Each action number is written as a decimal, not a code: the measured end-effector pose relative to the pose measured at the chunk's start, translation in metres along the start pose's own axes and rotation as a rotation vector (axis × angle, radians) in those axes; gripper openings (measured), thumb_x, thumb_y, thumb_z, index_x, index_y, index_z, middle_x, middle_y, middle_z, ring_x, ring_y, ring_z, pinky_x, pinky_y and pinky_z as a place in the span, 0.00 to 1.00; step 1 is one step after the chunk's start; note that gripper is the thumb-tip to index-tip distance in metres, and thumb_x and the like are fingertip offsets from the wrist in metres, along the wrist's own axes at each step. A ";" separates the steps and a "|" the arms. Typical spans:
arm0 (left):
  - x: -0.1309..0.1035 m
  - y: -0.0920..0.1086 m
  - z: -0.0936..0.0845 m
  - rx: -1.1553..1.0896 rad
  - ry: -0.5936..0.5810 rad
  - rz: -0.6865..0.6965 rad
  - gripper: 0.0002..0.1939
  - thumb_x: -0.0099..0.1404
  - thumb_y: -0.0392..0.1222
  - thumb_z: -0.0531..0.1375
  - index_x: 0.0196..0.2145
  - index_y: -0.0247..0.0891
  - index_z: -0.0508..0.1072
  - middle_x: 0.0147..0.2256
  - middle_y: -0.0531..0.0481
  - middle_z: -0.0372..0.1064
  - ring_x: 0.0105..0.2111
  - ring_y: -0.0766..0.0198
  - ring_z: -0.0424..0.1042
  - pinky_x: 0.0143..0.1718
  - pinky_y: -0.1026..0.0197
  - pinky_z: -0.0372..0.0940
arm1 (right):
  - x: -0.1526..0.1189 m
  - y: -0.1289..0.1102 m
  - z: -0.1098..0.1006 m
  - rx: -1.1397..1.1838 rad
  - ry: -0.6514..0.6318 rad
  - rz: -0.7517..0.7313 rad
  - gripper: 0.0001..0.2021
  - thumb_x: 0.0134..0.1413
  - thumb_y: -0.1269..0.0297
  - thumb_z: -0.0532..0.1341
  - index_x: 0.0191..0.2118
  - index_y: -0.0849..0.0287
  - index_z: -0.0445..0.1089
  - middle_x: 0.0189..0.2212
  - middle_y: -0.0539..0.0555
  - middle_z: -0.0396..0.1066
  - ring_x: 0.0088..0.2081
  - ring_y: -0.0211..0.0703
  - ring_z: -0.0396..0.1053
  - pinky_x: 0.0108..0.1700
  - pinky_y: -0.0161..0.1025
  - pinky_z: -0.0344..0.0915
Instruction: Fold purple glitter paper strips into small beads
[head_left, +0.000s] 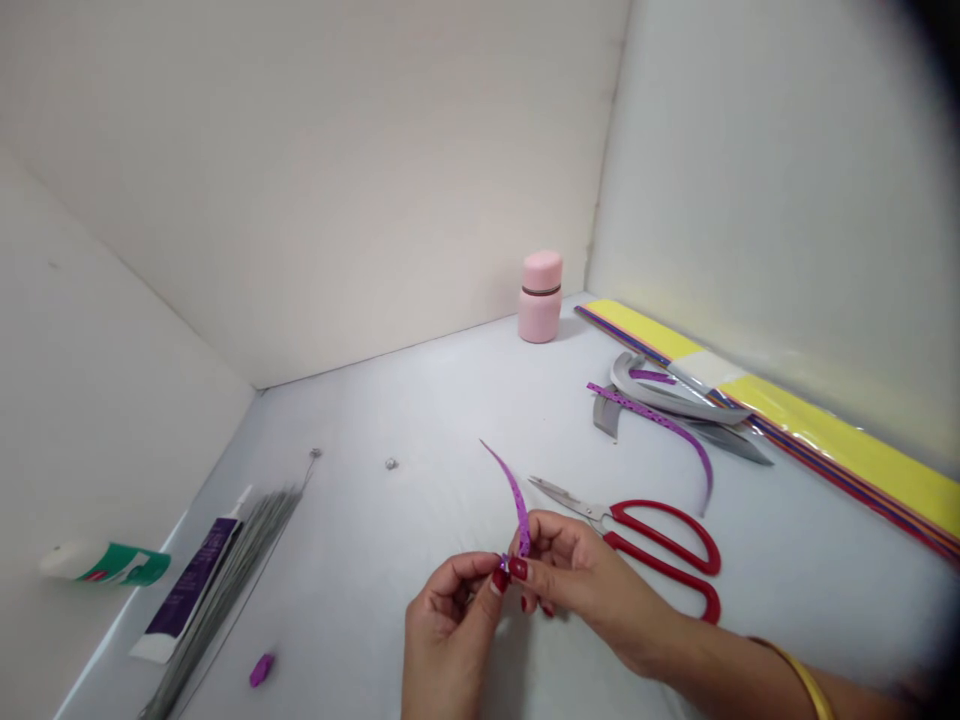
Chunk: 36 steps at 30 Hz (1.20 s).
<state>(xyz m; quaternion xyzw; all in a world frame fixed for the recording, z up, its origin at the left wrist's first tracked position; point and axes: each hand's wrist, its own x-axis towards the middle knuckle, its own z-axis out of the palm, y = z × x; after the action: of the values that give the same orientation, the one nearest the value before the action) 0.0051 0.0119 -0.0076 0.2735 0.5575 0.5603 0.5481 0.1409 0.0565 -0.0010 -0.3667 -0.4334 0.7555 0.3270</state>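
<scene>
The desk (pixel 360 560) spreads in front of me, and along its right side lies a long pack of coloured sheets (pixel 817 420), yellow on top. A bundle of grey wires (pixel 229 590) runs down the left. The red-handled scissors (pixel 619 512) lie just beyond my right hand (pixel 577 575), the lower handle partly behind my forearm, closest to being in my way. That hand and my left hand (pixel 454 615) are both pinched nearly closed, fingertips meeting on the folded end of a purple strip (pixel 523 525), whose free tail curves up and away from me. Left of the wires sit a purple tube (pixel 191 585) and a green-and-white tube (pixel 135 566). Grey strips (pixel 682 402) lie heaped near the pack; a pink jar (pixel 540 315) stands at the back. Smallest are a purple nub (pixel 261 670) and a silvery bit (pixel 391 464). Both tubes carry print, too blurred for me to read.
</scene>
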 end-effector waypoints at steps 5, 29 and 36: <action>-0.001 -0.004 0.002 0.005 0.033 0.028 0.13 0.45 0.43 0.69 0.30 0.35 0.78 0.26 0.47 0.77 0.28 0.63 0.72 0.32 0.64 0.65 | -0.001 0.001 0.001 -0.066 0.015 -0.064 0.11 0.44 0.62 0.66 0.27 0.62 0.65 0.20 0.46 0.64 0.23 0.32 0.61 0.26 0.29 0.56; -0.014 0.020 -0.005 0.378 0.037 0.458 0.06 0.57 0.42 0.59 0.26 0.38 0.72 0.22 0.53 0.67 0.25 0.64 0.67 0.28 0.65 0.63 | -0.011 -0.009 0.002 -0.121 0.098 -0.330 0.10 0.56 0.62 0.53 0.43 0.58 0.65 0.35 0.54 0.70 0.30 0.38 0.68 0.29 0.34 0.61; -0.008 0.033 -0.016 0.586 -0.075 0.493 0.06 0.60 0.39 0.56 0.29 0.37 0.72 0.23 0.51 0.69 0.25 0.62 0.69 0.29 0.63 0.64 | -0.013 -0.009 0.001 -0.390 -0.073 -0.347 0.12 0.51 0.64 0.60 0.43 0.55 0.71 0.31 0.52 0.72 0.32 0.40 0.68 0.35 0.37 0.63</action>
<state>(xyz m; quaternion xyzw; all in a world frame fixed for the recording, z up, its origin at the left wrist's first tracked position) -0.0172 0.0063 0.0215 0.5647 0.5911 0.4819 0.3154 0.1485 0.0491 0.0113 -0.3155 -0.6389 0.6028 0.3591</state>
